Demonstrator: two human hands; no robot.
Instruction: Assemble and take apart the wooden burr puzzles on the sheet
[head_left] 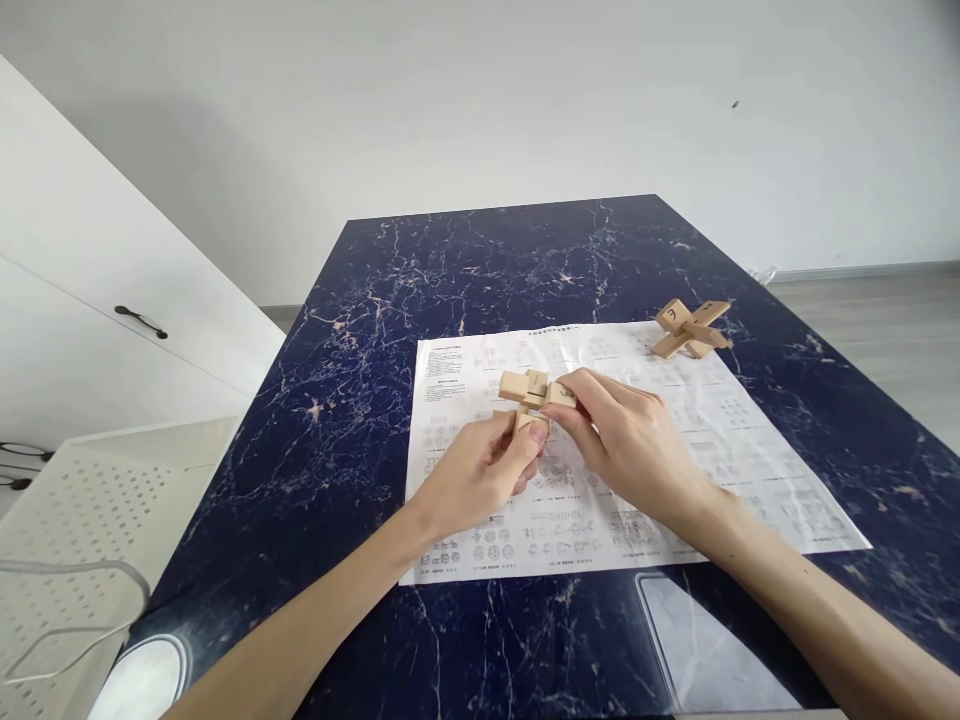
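Both my hands hold a small wooden block puzzle (534, 390) above a printed instruction sheet (720, 440) on the dark marble table (360, 330). My left hand (480, 475) pinches a lower piece of the puzzle from below, fingers closed. My right hand (626, 440) grips the puzzle's right end with thumb and fingertips. The puzzle's crossed light-wood bars show between the two hands. A second assembled wooden puzzle (688, 328) lies at the sheet's far right corner, apart from both hands.
A white perforated rack (90, 520) with a grey cable stands at the left of the table. White cabinets with a black handle (140, 321) rise behind it. A pale glossy patch (705, 650) shows near the table's front edge. Grey floor lies at the right.
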